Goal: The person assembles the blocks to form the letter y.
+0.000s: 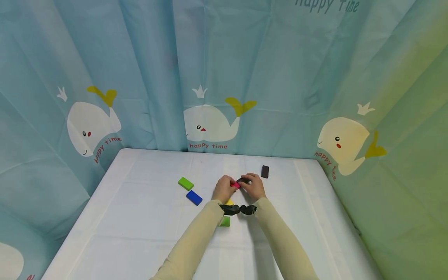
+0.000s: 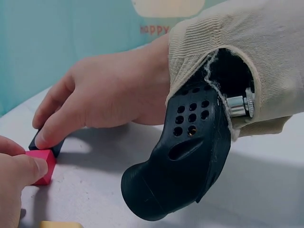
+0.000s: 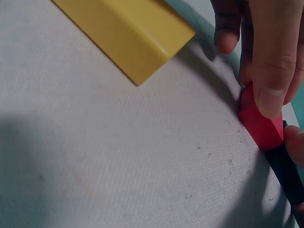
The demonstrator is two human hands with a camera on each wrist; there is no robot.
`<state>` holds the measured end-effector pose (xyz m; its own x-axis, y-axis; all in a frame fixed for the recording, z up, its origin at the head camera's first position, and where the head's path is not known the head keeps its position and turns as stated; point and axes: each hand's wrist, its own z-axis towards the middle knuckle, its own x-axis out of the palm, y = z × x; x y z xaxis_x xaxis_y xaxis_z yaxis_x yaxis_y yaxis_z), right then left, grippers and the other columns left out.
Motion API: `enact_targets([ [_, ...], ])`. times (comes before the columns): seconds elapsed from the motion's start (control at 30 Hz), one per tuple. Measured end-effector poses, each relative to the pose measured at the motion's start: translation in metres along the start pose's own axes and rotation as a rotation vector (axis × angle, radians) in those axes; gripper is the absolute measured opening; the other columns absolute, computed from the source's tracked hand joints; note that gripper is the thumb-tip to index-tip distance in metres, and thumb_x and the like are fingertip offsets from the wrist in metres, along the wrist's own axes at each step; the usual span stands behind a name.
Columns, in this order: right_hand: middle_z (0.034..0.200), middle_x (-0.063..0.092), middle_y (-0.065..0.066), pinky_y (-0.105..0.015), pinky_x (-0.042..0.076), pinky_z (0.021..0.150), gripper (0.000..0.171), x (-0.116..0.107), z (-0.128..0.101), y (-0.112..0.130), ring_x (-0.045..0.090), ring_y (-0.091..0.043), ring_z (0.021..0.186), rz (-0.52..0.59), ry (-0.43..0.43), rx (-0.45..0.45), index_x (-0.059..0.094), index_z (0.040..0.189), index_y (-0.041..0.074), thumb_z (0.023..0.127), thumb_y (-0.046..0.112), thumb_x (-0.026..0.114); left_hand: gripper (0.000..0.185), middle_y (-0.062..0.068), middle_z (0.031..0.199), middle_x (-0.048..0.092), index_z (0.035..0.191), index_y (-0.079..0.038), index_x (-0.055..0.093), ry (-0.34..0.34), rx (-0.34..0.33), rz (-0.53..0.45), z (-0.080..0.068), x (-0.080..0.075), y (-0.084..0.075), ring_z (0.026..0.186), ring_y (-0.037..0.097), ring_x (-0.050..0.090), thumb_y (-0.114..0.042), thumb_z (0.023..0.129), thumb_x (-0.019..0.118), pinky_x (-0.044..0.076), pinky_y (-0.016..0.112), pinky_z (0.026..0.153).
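Near the middle of the table, my left hand [image 1: 223, 189] pinches a pink block [image 2: 46, 164] between thumb and fingers. My right hand [image 1: 256, 188] holds a black block [image 3: 286, 175] by its ends, thumb and fingers on either side. End to corner, the two blocks meet on the white cloth, as the right wrist view shows. A yellow block [image 3: 128, 40] lies just nearer to me, partly covered by my left wrist in the head view. Closer still, a green block [image 1: 226, 221] is half hidden under the left sleeve.
Left of my hands lie a lime green block [image 1: 186, 183] and a blue block [image 1: 194, 197]. Another black block [image 1: 265, 171] lies beyond my right hand. Dark wrist mounts [image 2: 175, 161] stick out below both sleeves. A whale-print curtain [image 1: 217, 58] rises behind the white table [image 1: 140, 233].
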<state>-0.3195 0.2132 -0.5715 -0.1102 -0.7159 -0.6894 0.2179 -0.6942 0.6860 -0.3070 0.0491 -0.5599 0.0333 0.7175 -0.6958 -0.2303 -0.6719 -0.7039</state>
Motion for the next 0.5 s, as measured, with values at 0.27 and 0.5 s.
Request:
enact_targets([
  [0.27,0.122,0.059,-0.027,-0.054,0.038,0.102,0.035,0.0012,0.0004,-0.0022,0.051,-0.043,0.118,0.004,-0.006,-0.024,0.071,0.112,-0.003,0.083,0.015,0.078,0.013,-0.002,0.092,0.062,0.093,-0.01,0.074,-0.016,0.034,0.076,-0.0018,-0.0005,0.0008,0.083,0.013,0.059,-0.02,0.085,0.077,0.05,0.029,0.076],
  [0.5,0.125,0.058,-0.025,-0.053,0.037,0.103,0.036,0.001,0.0017,-0.0043,0.05,-0.042,0.121,0.033,-0.001,0.015,0.071,0.113,-0.001,0.083,0.017,0.078,0.011,-0.002,0.091,0.063,0.093,-0.009,0.076,-0.007,0.06,0.056,-0.0003,0.0005,0.003,0.083,0.013,0.059,-0.016,0.086,0.077,0.05,0.028,0.078],
])
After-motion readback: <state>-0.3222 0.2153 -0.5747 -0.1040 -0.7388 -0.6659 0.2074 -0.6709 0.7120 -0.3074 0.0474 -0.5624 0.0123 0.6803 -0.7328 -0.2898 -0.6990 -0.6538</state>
